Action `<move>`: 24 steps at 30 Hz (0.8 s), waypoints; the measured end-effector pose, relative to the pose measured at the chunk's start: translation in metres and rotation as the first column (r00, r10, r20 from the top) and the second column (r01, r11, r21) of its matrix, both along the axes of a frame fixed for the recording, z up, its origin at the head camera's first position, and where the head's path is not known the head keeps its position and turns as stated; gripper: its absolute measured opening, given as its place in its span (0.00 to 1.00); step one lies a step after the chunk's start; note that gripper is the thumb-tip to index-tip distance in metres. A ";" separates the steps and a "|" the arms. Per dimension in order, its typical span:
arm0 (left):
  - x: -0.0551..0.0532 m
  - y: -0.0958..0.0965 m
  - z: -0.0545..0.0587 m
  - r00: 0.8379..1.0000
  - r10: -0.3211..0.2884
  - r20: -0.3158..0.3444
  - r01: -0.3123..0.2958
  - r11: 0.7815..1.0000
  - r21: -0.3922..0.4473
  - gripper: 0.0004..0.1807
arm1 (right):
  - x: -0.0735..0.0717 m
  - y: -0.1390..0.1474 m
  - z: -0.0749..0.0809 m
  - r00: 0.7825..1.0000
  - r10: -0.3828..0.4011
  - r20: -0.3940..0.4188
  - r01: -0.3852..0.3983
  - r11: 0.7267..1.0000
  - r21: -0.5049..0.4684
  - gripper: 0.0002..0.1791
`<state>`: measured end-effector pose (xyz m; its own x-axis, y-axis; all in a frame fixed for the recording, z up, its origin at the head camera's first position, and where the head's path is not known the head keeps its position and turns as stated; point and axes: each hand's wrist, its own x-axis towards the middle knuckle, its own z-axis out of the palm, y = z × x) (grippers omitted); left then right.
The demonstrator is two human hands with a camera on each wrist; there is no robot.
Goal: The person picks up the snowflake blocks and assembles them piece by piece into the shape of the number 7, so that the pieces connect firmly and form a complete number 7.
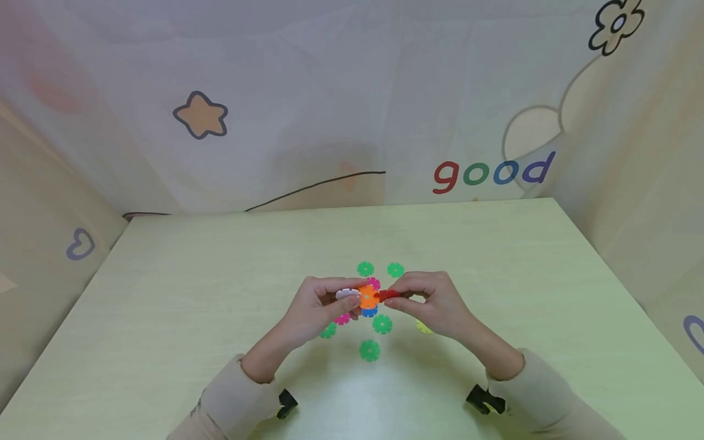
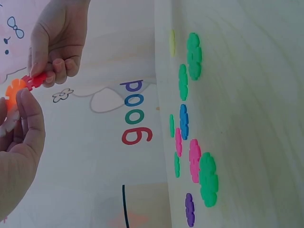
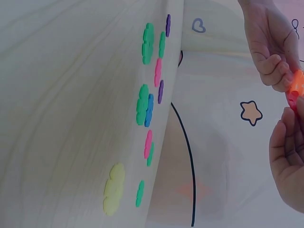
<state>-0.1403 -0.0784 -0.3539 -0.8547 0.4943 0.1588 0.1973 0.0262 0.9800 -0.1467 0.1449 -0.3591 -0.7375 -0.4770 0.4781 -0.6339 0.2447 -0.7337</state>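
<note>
From here I see the left hand pinching an orange disc, a white disc right against it, while the right hand pinches a red disc touching the orange one's edge. All three are held above the bench, where green discs and a yellow disc lie.

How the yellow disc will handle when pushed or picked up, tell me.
The yellow disc would probably slide rather than roll, since it lies flat on the table. It looks thin, so likely light; its notched rim may offer some grip.
</note>
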 end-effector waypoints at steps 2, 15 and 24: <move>0.000 0.000 0.000 1.000 -0.002 -0.002 0.002 1.000 0.008 0.18 | 0.000 0.000 0.000 1.000 0.000 -0.004 0.000 1.000 -0.004 0.06; 0.000 0.002 -0.003 1.000 0.000 0.004 0.000 1.000 0.017 0.17 | 0.001 -0.003 -0.002 1.000 0.004 -0.026 -0.005 0.999 -0.051 0.05; 0.001 0.000 0.000 0.999 0.005 0.033 -0.006 0.999 0.032 0.18 | 0.003 0.000 0.001 0.974 -0.053 0.221 0.065 0.997 -0.045 0.08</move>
